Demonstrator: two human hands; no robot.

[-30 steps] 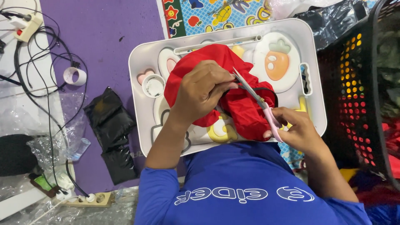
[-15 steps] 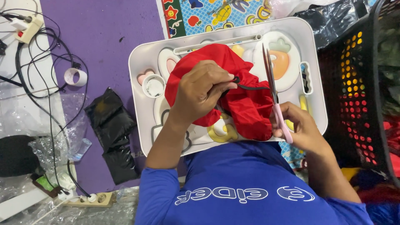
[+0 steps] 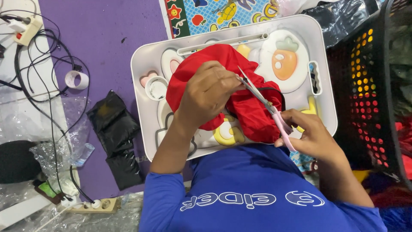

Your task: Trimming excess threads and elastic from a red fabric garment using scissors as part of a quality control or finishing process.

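Head view, single entry: left hand [image 3: 209,92] closed over a bunched red cloth [image 3: 253,114], pinching a fold taut near the middle so that the edge stands up to the blades; right hand [image 3: 311,135] gripping pink-handled scissors [image 3: 262,101], blades parted and angled up to the left, tips meeting the cloth just beside the left fingers. Red cloth lies heaped on a white tray [image 3: 148,56], which serves as the worktop across the lap, likely so that the fabric stays raised and steady for cutting; a dark band or cord edges the cloth on its right side. Tray contents: moulded toy-like pieces set in the white surface, among them an orange carrot shape [image 3: 284,62] at upper right, a yellow ring shape [image 3: 225,135] partly under the cloth, a small round white cup [image 3: 156,87] at left. Black perforated basket [image 3: 365,86] stands at right, just beside the tray; contents dark, cannot tell. Purple mat [image 3: 107,38] at left carries a tape roll [image 3: 76,79], folded black plastic bags [image 3: 112,124], tangled black cables [image 3: 38,81]
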